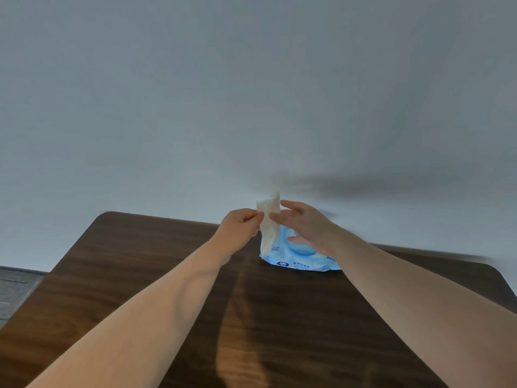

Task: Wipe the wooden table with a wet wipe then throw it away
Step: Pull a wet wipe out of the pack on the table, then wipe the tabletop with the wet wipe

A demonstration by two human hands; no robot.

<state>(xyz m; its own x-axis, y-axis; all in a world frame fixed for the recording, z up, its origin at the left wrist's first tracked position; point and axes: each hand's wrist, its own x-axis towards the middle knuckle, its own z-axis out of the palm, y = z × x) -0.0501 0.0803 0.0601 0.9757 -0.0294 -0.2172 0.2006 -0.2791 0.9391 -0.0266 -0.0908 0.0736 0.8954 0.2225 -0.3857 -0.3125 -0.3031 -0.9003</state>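
Wipe (268,219) held upright above pack (300,254), pinched at its upper edge by left hand (240,224) | right hand (305,224) open, fingers spread, fingertips at wipe's other edge; contact cannot be told | blue pack lying on wooden surface (140,275) near far edge, by wall (251,93).

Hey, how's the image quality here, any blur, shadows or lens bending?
Head view: the right hand and the table's far right edge are smeared by motion blur; the left hand pinching the wet wipe is sharper; soft dark shadows fall on the wall and across the tabletop; wide-angle distortion bows the table edges.
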